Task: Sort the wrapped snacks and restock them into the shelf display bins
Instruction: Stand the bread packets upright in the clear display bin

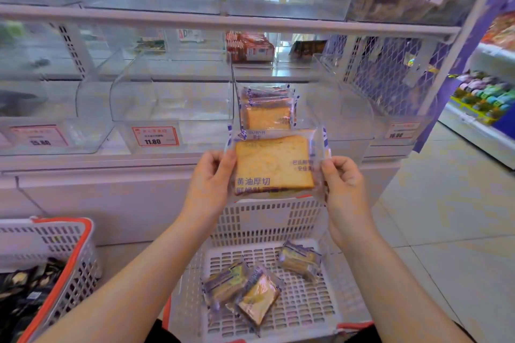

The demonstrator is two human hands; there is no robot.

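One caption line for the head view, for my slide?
Both hands hold a wrapped toast slice above the basket.

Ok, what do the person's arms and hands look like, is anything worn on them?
Both forearms are bare, with no sleeves in view. The left hand and right hand wear no gloves, and no rings, watch or bracelets show. Fingernails look short and unpainted.

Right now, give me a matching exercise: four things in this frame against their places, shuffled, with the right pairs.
Things:
1. toast packet
2. stacked toast packets
3. loose packets
4. dark-wrapped snacks

Places:
A. white basket below the hands
B. between left hand and right hand
C. orange-rimmed basket, far left
D. clear shelf bin

Pairs: 1-B, 2-D, 3-A, 4-C
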